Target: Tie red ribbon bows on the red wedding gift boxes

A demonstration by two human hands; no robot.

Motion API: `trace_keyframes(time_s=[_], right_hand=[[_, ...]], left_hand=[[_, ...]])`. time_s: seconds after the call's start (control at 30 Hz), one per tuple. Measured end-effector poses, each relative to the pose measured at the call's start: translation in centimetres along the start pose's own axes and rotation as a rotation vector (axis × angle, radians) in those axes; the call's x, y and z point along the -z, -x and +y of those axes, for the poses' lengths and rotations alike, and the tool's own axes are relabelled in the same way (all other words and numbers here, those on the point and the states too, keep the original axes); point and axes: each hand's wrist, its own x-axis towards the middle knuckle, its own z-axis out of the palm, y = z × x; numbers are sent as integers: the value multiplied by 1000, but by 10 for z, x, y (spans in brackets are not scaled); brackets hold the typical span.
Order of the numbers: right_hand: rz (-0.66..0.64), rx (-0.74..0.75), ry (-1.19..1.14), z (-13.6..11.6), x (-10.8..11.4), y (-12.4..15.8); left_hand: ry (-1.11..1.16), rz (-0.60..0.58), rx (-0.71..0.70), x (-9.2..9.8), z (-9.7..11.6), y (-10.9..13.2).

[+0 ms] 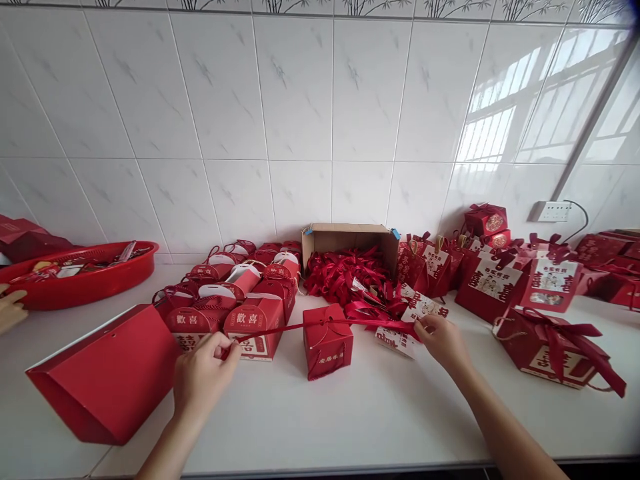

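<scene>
A red ribbon [285, 328] is stretched sideways between my two hands. My left hand [207, 363] pinches its left end, in front of the finished-looking gift boxes. At the other end, my right hand [443, 340] grips the ribbon beside some printed paper tags [397, 341]. The middle of the ribbon runs across the top of a small red gift box [329, 350] standing upright on the white counter; whether it is knotted there I cannot tell. Close to my left hand stands a larger plain red box [107, 373], tilted in view.
A cardboard box [345, 230] on its side spills red ribbons [350, 273]. Rows of gift boxes [255, 320] stand left of it, bagged ones [493, 283] right. A ribboned box [557, 350] sits at right. Another person's hand [11, 308] touches a red basin [95, 287].
</scene>
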Motion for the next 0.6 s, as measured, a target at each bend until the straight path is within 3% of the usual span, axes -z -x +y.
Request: trace_keyframes(time_s=[0.6], right_hand=[[99, -78, -36, -11, 22, 12]], left_hand=[[5, -131, 135, 7, -14, 4]])
